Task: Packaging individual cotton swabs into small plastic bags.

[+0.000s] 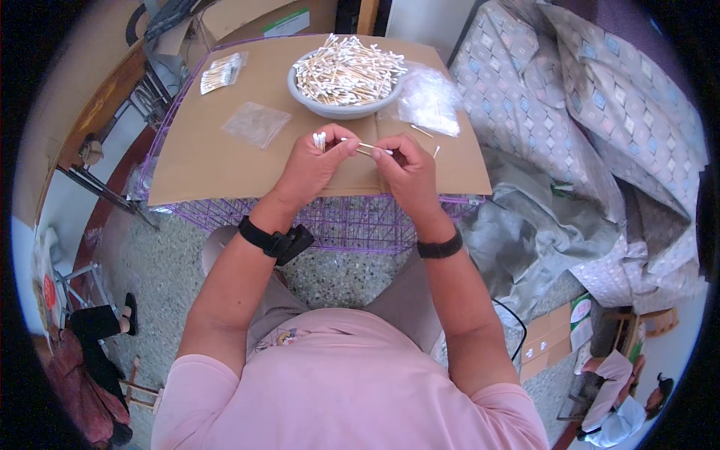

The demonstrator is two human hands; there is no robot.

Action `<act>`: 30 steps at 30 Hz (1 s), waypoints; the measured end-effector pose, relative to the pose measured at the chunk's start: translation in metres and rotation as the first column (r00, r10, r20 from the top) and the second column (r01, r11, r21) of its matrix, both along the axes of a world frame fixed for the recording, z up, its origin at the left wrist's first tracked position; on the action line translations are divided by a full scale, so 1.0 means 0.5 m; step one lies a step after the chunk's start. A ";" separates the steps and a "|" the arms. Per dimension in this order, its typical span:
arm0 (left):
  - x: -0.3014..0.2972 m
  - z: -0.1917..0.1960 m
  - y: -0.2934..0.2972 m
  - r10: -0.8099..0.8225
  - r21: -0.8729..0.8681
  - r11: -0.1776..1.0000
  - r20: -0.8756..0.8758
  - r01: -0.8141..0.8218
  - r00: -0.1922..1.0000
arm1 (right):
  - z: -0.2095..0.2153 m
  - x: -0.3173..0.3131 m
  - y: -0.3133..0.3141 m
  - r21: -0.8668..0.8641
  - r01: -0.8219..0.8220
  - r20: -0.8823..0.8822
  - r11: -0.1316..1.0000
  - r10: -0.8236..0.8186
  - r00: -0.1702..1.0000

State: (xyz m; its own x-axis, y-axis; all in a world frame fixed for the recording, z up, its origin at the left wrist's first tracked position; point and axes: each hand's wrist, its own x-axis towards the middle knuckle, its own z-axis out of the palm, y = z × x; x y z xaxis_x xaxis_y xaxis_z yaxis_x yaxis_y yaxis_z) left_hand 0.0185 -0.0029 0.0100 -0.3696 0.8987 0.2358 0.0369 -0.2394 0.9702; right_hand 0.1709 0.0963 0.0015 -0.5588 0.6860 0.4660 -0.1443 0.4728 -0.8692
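My left hand (313,163) is closed around a small bunch of cotton swabs (320,141), their white tips sticking up past the fingers. Between both hands run a couple of thin wooden-stick swabs (364,148), pinched at the left thumb and at the right fingertips. My right hand (407,166) is closed on their other end. Just beyond the hands stands a grey bowl (345,112) heaped with loose cotton swabs (349,71). Two stray swabs (422,131) lie right of my right hand. An empty clear plastic bag (257,124) rests flat to the left.
Filled swab packets (223,73) lie at the far left of the cardboard (202,161), which tops a purple wire cage (352,225). Clear bags (429,101) are piled right of the bowl. Patterned sheeting (525,97) hangs at right. Other people sit at lower left and lower right.
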 end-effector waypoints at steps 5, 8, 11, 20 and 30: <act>0.000 0.000 0.000 0.007 0.007 1.000 -0.074 -0.007 0.997 | 0.002 -0.001 -0.003 0.020 0.005 0.019 1.000 -0.006 1.000; 0.001 0.010 -0.005 -0.007 -0.038 0.999 -0.068 0.005 0.998 | 0.001 0.001 -0.003 0.011 0.000 0.027 1.000 -0.001 1.000; 0.002 0.016 -0.009 -0.023 -0.080 0.997 -0.039 0.020 0.999 | 0.008 0.002 -0.006 0.034 -0.004 0.031 0.999 0.003 1.000; 0.004 0.013 -0.005 -0.020 -0.024 1.000 -0.027 0.020 0.999 | 0.010 0.002 -0.005 0.061 -0.006 0.030 0.998 0.004 1.000; 0.002 0.006 -0.002 -0.034 0.010 0.999 -0.055 0.034 0.998 | 0.011 0.003 -0.006 0.065 0.006 0.041 0.998 -0.009 0.999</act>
